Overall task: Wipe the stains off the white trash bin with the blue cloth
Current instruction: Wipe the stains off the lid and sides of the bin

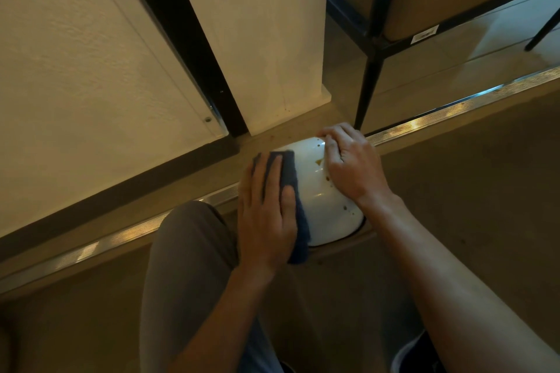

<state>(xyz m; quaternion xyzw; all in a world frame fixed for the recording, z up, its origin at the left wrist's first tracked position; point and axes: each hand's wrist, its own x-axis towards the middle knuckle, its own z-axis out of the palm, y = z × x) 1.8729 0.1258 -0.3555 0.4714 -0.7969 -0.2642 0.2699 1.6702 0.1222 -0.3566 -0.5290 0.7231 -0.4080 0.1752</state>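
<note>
Down on the dim floor by the wall, your left hand presses the soft blue cloth flat-fingered onto the bin, right hand curled steadying its slick, light, brown-spotted dome, so brace near the rim.

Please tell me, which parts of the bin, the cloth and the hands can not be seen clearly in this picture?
Head view only:
- Bin: left side hidden under cloth and left hand; far right side hidden under right hand. Any stains there cannot be told.
- Bin body below the top: out of sight from above.
- Cloth: mostly covered by the left hand; its full shape is unclear.
- Right fingertips: curled at the rim; grip unclear.
</note>
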